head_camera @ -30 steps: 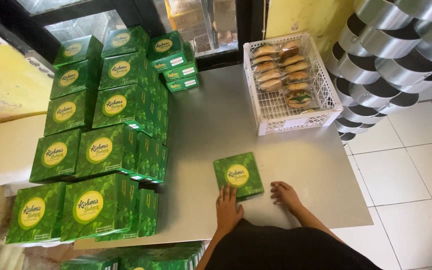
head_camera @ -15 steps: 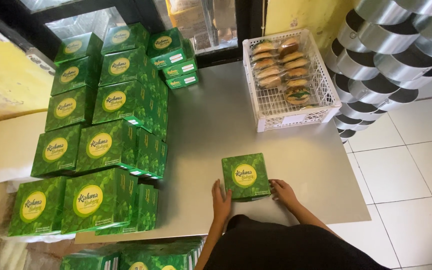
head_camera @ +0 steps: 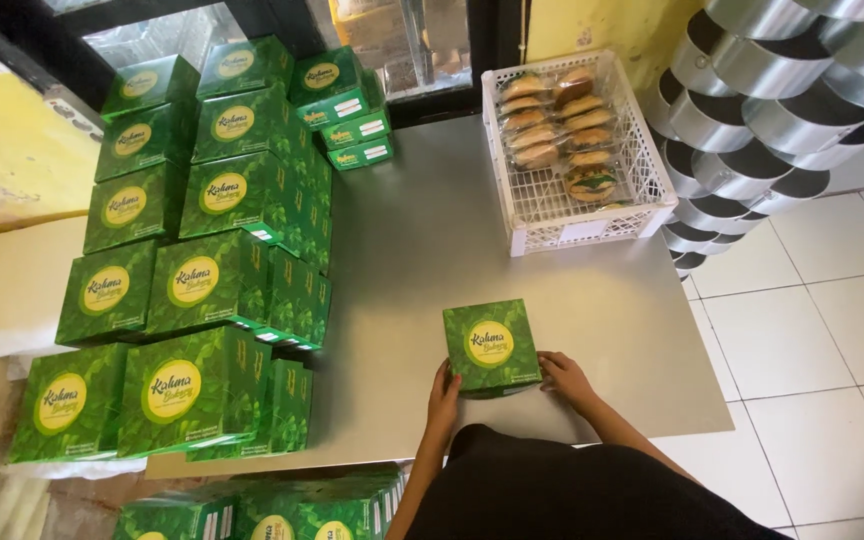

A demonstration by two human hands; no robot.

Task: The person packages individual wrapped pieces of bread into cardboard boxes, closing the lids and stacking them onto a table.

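A green square box (head_camera: 490, 346) with a round yellow label stands on the grey table (head_camera: 422, 250) near its front edge. My left hand (head_camera: 443, 395) presses against the box's left front corner. My right hand (head_camera: 564, 375) grips its right side. Both hands hold the box between them. Stacks of matching green boxes (head_camera: 192, 270) fill the left part of the table, a short way from my left hand.
A white plastic crate (head_camera: 572, 150) with several wrapped buns stands at the table's far right. Stacked shiny metal pans (head_camera: 782, 110) lean beyond the right edge over a white tiled floor (head_camera: 822, 330). More green boxes (head_camera: 282, 510) lie below the front edge.
The box has shifted to the right and a little further onto the table. My hands moved from its front edge to its left and right sides.
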